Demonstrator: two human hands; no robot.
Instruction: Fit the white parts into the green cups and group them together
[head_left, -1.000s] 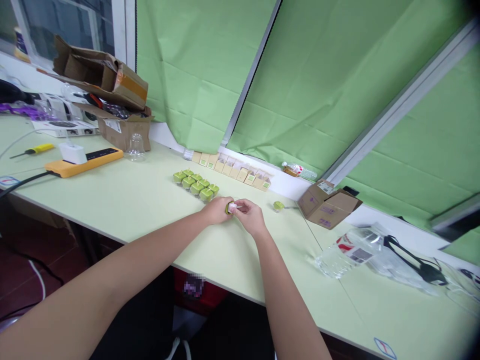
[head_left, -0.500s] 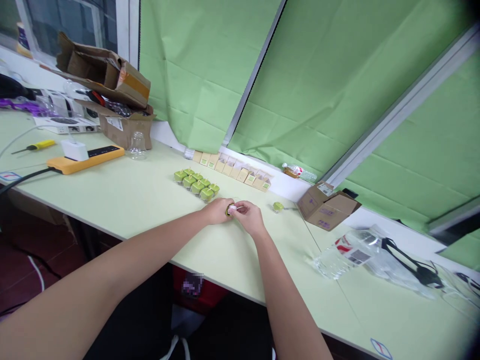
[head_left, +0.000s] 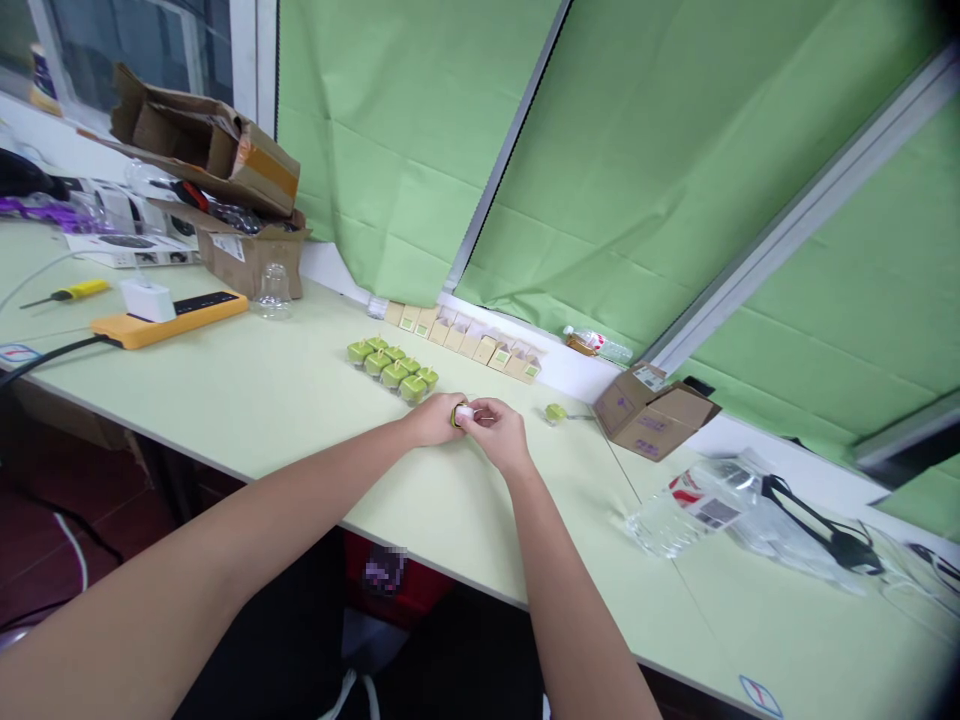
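Both my hands meet at the middle of the pale green table (head_left: 262,400). My left hand (head_left: 433,418) is closed round a small green piece with a white end (head_left: 459,413). My right hand (head_left: 496,430) pinches the same piece from the right side. Just behind my hands stands a cluster of several small green pieces (head_left: 391,365). One more green piece (head_left: 556,411) lies alone to the right. A row of small tan boxes (head_left: 463,340) lines the wall behind.
An open cardboard box (head_left: 654,410) sits to the right, with a clear plastic bottle (head_left: 694,505) lying on its side and a black cable (head_left: 821,525) beyond. At the left are an orange power strip (head_left: 169,318), a yellow screwdriver (head_left: 71,293), a glass dome (head_left: 273,294) and stacked cardboard boxes (head_left: 210,190).
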